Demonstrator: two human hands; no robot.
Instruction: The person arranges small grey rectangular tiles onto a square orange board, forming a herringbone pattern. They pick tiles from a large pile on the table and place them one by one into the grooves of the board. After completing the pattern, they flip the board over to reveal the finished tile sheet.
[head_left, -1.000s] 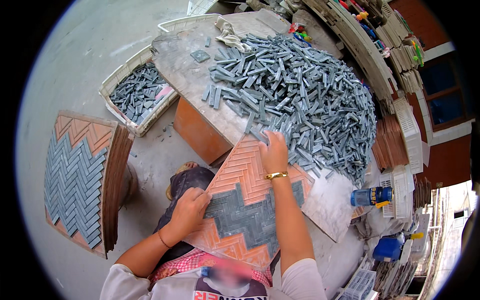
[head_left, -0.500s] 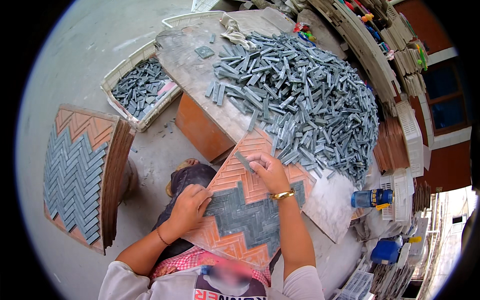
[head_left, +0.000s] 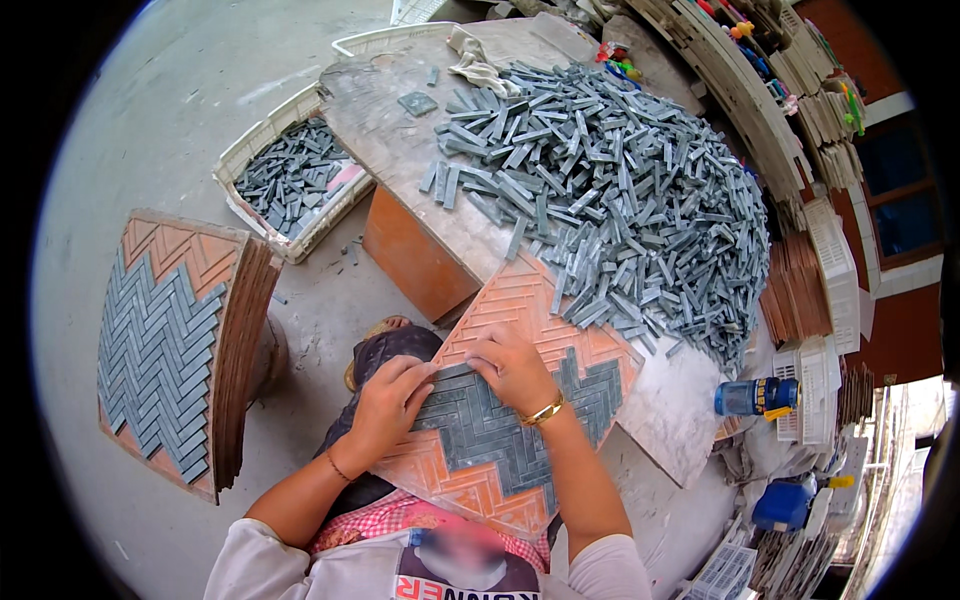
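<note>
A terracotta-coloured grooved board (head_left: 400,465) rests before me, partly filled with grey stone strips (head_left: 470,420) in a herringbone pattern. My right hand (head_left: 513,375) is bent over the pattern's upper edge, its fingers pinched together on a grey stone strip that they mostly cover. Close beside it on the left, my left hand (head_left: 388,405) has its fingers curled, with the fingertips at the pattern's upper left edge. Whether anything sits between the left fingers is hidden. Bare grooves show above both hands. A gold bracelet is on the right wrist.
A large heap of loose grey strips (head_left: 640,210) covers the worktable (head_left: 385,130) beyond the board. A white crate (head_left: 228,180) of strips stands at the left. Nearer left is a stack of boards (head_left: 235,380), its top one patterned. A blue bottle (head_left: 750,397) lies at the right.
My right hand has brought the grey stone strip down and left, from above the bare grooves to the pattern's edge. My left hand's fingertips have shifted slightly up and right, closer to the right hand.
</note>
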